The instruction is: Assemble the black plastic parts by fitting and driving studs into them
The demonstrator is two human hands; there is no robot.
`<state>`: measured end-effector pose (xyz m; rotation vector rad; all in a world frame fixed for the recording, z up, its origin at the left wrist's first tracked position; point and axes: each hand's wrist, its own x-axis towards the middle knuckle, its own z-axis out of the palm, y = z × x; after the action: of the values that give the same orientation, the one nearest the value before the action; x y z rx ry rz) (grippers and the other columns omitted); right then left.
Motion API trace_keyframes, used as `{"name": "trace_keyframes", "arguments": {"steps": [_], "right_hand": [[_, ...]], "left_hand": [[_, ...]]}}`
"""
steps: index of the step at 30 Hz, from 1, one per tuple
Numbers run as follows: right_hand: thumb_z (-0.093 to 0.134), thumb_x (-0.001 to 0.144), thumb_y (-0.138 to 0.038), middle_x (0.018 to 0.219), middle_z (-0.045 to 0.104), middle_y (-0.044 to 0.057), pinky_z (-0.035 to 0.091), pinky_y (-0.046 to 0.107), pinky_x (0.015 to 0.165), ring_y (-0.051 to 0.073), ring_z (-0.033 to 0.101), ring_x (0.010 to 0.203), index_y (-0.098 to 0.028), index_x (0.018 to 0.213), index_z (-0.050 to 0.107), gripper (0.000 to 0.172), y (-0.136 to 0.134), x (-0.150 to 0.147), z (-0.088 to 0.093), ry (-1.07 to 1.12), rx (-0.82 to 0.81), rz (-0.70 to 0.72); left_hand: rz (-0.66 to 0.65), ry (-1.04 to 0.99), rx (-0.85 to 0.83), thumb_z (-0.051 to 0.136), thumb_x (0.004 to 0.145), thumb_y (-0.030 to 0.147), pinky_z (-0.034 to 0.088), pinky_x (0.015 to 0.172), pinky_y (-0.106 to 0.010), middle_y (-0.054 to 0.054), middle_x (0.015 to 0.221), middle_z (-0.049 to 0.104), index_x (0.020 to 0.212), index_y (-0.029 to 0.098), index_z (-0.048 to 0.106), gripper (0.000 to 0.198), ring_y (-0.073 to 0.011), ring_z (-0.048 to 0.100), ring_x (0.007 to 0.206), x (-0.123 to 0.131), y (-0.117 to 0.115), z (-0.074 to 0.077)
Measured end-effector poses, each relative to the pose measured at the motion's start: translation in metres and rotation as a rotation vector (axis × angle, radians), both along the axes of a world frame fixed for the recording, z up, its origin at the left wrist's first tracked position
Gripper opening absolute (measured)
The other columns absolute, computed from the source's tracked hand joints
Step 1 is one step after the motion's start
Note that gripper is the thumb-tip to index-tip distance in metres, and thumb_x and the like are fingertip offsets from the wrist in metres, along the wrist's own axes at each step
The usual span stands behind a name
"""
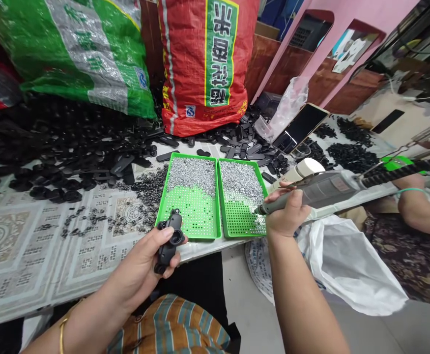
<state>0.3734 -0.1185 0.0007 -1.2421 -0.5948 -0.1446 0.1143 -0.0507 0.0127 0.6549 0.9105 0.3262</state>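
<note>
My left hand (161, 253) is closed around a black plastic part (169, 243) with round sockets, held in front of the table edge. In my right hand (286, 214) is a grey electric screwdriver (316, 191), its tip pointing down into the right green tray (220, 196). That tray has a perforated bottom, with small silver screws (239, 177) heaped at its far end and some standing in holes near the tip. Beside it lies the left green tray (158, 216), also part filled with silver screws (191, 172).
Heaps of black plastic pieces (71, 142) cover the back left. A red sack (188, 64) and a green sack (89, 54) stand behind. A phone (301, 128) leans near a white bottle (308, 168). A white bag (347, 265) hangs at right, near another person's arm (421, 206).
</note>
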Motion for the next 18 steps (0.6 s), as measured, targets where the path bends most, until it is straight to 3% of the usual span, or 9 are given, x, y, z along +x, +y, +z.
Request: {"name": "trace_keyframes", "arguments": {"steps": [10,14,18], "right_hand": [[0.048,0.075,-0.046,0.041,0.046,-0.006,0.034,0.025,0.036,0.010,0.044,0.034,-0.016,0.076,0.055,0.031,-0.001,-0.003,0.009,0.007,0.014,-0.005],[0.042,0.074,-0.054,0.039,0.044,-0.006,0.033,0.025,0.034,0.011,0.042,0.032,-0.018,0.073,0.056,0.039,0.000,-0.016,0.034,0.029,0.091,0.027],[0.037,0.073,-0.063,0.038,0.043,-0.005,0.032,0.024,0.033,0.010,0.040,0.032,-0.019,0.071,0.059,0.049,0.005,-0.052,0.066,0.110,0.194,0.285]], "left_hand": [[0.006,-0.024,-0.004,0.055,0.077,0.036,0.034,0.039,-0.019,-0.004,0.082,0.060,0.084,0.015,0.049,0.023,-0.0066,0.049,0.049,0.000,0.000,0.002],[0.008,-0.059,-0.008,0.055,0.078,0.037,0.033,0.039,-0.019,-0.005,0.085,0.060,0.086,0.015,0.048,0.024,-0.0069,0.050,0.050,0.001,0.001,0.001],[0.010,-0.093,0.004,0.055,0.077,0.038,0.031,0.038,-0.019,-0.005,0.085,0.060,0.086,0.016,0.045,0.025,-0.0076,0.052,0.051,0.002,0.001,0.000]]}}
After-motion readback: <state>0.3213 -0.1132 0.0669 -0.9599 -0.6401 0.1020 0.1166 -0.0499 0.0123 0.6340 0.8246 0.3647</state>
